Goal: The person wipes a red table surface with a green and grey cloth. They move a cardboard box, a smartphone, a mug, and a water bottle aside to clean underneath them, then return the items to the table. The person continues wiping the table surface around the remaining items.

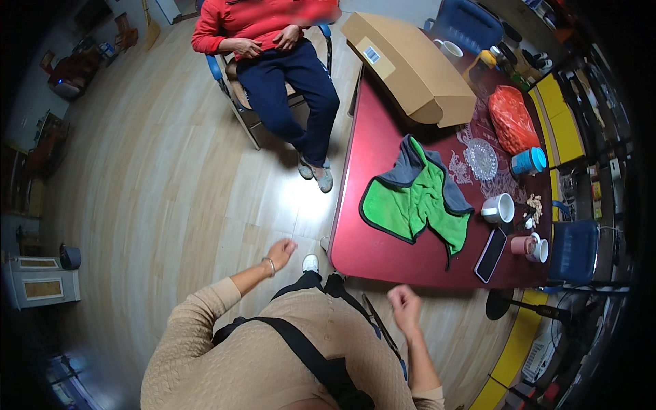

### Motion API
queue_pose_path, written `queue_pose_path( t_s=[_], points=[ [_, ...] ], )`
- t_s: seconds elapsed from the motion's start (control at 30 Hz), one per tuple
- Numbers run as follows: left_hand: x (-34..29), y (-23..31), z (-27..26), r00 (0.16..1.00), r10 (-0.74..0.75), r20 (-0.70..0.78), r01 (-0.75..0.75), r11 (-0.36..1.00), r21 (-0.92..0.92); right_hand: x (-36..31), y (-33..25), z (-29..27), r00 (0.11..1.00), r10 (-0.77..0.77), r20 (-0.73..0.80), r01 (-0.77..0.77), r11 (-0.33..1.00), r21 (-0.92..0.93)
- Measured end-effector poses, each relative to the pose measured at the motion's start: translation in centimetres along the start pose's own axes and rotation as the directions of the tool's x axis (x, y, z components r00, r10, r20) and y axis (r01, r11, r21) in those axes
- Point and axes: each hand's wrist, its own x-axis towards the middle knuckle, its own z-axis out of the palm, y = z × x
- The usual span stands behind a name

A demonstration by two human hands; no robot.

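A cloth (420, 198) lies left on the table (362, 260), a cardboard box (410, 68) beyond it; right of the cloth, a smartphone (490, 255) lies near, a mug (493, 209) just beyond, a glass dish (482, 159) farther.

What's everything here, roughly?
Table: one, red, right of centre
Cloth: one, green-grey, on table
Box: one, brown, table's far end
Bag: one, red, table right
Container: one, blue, near bag
Glass dish: one, clear, near bag
Mugs: at least two, white, table right
Phone: one, dark, table's near-right corner
Chairs: at least two, blue, around table
Seated person: one, red top, upper centre
Cabinet: one, white, far left
Left hand: one, bare, over floor
Right hand: one, bare, by table
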Motion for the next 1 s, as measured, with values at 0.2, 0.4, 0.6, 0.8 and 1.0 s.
queue_pose_path(
  t_s=[0.2,0.4,0.6,0.8,1.0],
  points=[
    [8.1,18.9,-1.7,0.892,0.397,-0.216,-0.408,0.913,-0.007,15.8,-7.4,-2.2,0.85,-0.42,-0.317,0.083,0.701,-0.708],
    [15.7,25.5,2.7,0.935,0.32,-0.153,-0.322,0.947,0.008,22.6,-8.9,3.9,0.945,-0.316,-0.089,0.135,0.621,-0.772],
    [20.7,25.5,4.2,0.958,0.273,-0.092,-0.281,0.955,-0.091,11.0,-7.5,5.2,0.824,-0.456,0.337,0.555,0.53,-0.641],
    [20.2,25.8,-1.3,0.956,0.026,0.291,0.091,0.921,-0.378,17.7,-9.4,5.8,0.761,-0.574,0.304,0.627,0.528,-0.573],
    [15.4,27.1,-0.4,0.99,-0.022,0.138,0.126,0.571,-0.811,30.0,-10.9,8.0,0.858,-0.512,0.032,0.389,0.609,-0.692]
  ],
)
